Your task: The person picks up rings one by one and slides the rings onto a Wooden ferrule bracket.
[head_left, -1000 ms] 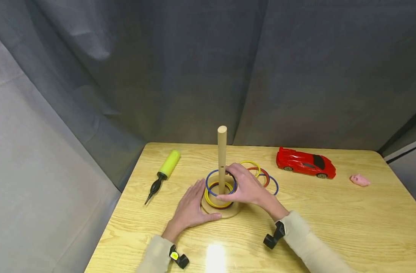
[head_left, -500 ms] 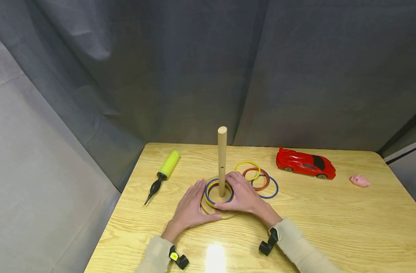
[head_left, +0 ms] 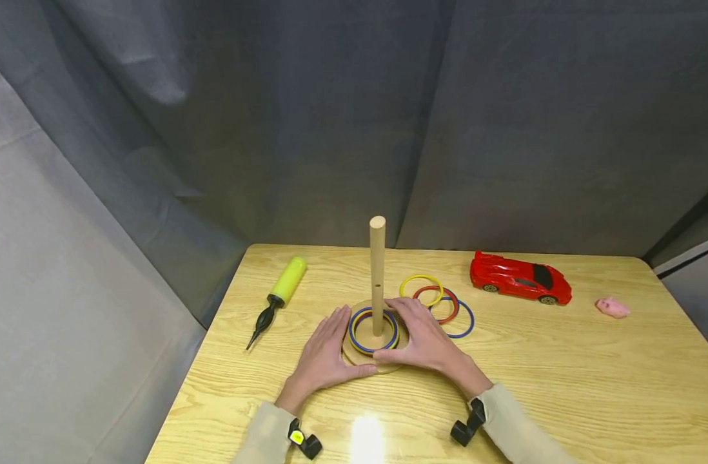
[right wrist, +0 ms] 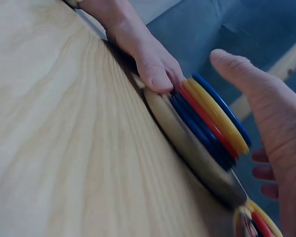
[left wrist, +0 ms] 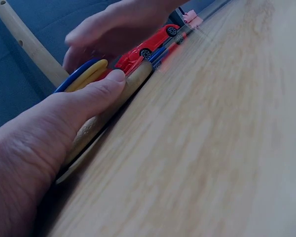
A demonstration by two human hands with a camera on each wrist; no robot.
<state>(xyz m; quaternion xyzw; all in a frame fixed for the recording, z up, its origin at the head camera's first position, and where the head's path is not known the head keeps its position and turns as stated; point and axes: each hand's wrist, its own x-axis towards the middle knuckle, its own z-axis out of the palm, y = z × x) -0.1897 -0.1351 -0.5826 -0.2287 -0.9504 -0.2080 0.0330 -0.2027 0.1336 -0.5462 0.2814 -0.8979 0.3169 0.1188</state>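
A ring toss stand, with an upright wooden peg [head_left: 377, 270] on a round wooden base [right wrist: 185, 145], stands on the table. Stacked around the peg are several blue, red and yellow rings, with a blue ring [right wrist: 222, 106] on top and a yellow ring [right wrist: 214, 116] beneath it. My left hand [head_left: 325, 361] holds the base from the left, its thumb along the front rim. On the other side of the stack, my right hand [head_left: 420, 338] holds nothing, fingers and thumb spread. In the right wrist view its thumb stands apart from the rings.
Right behind the right hand lie a loose yellow ring [head_left: 422, 276], a red ring [head_left: 458, 309] and a blue ring [head_left: 472, 319], overlapping. A yellow-green balloon pump [head_left: 287, 281] is at left; a red toy car [head_left: 519, 278] and a pink pig toy [head_left: 612, 307] are at right.
My right hand has lowered a blue ring down the peg onto the stack, let go of it and drawn slightly right. The left hand has stayed at the base.
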